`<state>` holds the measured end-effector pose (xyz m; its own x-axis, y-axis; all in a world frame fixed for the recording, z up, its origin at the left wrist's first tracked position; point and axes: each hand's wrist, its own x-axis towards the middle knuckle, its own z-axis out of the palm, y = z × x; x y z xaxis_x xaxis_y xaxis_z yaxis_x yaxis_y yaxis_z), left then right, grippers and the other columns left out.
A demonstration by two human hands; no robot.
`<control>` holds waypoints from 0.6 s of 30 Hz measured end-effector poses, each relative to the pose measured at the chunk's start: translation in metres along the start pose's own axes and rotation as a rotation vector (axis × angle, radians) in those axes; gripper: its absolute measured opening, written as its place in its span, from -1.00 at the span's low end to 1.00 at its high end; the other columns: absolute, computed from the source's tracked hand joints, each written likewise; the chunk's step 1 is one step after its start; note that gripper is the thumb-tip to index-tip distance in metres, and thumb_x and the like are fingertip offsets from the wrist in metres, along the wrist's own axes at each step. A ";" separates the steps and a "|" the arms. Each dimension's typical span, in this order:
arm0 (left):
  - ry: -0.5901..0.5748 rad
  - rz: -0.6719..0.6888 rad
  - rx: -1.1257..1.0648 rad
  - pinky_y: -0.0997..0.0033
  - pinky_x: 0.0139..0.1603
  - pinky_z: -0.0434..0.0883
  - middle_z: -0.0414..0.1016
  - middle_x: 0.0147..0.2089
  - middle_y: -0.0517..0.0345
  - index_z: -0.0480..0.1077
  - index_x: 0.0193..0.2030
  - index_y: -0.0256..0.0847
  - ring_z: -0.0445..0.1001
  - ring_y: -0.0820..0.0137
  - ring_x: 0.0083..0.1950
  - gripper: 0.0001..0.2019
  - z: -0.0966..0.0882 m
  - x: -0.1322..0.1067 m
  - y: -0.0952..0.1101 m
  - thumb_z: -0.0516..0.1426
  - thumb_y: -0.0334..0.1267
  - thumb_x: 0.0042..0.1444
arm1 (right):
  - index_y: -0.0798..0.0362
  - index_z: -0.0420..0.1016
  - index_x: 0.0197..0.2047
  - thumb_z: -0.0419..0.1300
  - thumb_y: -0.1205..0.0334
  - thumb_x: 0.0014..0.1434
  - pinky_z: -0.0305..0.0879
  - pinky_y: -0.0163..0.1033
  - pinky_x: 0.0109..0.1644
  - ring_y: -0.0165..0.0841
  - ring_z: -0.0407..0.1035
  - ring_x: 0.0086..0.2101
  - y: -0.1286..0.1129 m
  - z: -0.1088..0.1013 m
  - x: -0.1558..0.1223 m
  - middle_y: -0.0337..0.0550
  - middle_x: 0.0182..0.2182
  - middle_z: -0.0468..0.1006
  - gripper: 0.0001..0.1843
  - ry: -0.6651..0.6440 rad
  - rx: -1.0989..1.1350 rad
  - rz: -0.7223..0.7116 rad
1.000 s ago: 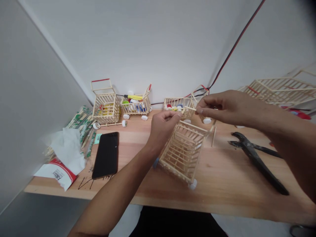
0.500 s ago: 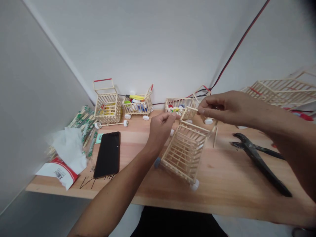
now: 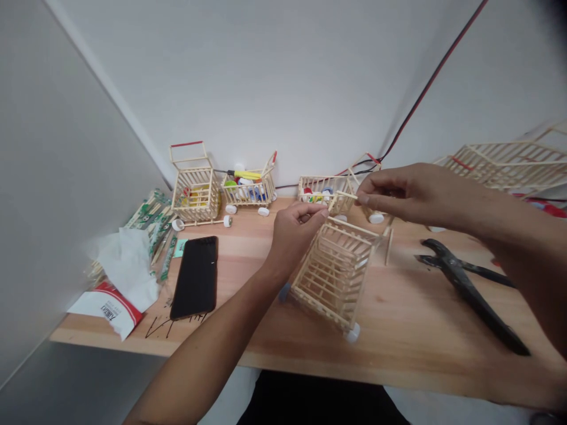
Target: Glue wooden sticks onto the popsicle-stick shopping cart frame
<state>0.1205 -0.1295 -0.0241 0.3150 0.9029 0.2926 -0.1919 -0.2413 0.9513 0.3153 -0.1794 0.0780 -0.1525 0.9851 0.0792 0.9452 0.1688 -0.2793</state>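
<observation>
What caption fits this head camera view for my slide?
Right hand pinches a wooden stick above a tilted stick-built toy cart beside the left hand.

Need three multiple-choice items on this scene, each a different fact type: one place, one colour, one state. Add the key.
1. Where do the black pliers lie?
A. On the phone
B. On the wooden tabletop, right of the tilted stick cart
C. Inside the tilted stick cart

2. What colours is the cable running up the wall?
A. Blue and white
B. Green and yellow
C. Red and black

3. What is the right hand doing?
A. Resting flat on the table
B. Pinching a thin wooden stick
C. Gripping the pliers

Key:
1 B, the pliers sit on bare wood to the right of the cart.
2 C, the cable shows a red strand and a black strand.
3 B, the stick juts from the fingertips, held above the table.
</observation>
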 end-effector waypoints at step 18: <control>0.033 -0.007 -0.037 0.43 -0.17 0.42 0.58 -0.28 0.08 0.60 -0.36 -0.27 0.52 0.41 -0.25 -0.93 0.004 -0.003 0.007 0.26 -0.37 0.03 | -0.02 0.47 -0.40 0.06 -0.09 0.15 0.13 -0.21 -0.38 -0.36 0.26 -0.51 -0.005 0.004 -0.003 -0.24 -0.59 0.37 -0.65 0.118 0.033 0.017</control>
<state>0.1219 -0.1351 -0.0178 0.2858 0.9159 0.2817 -0.2242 -0.2219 0.9489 0.3094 -0.1826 0.0751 -0.0995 0.9775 0.1859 0.9371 0.1549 -0.3129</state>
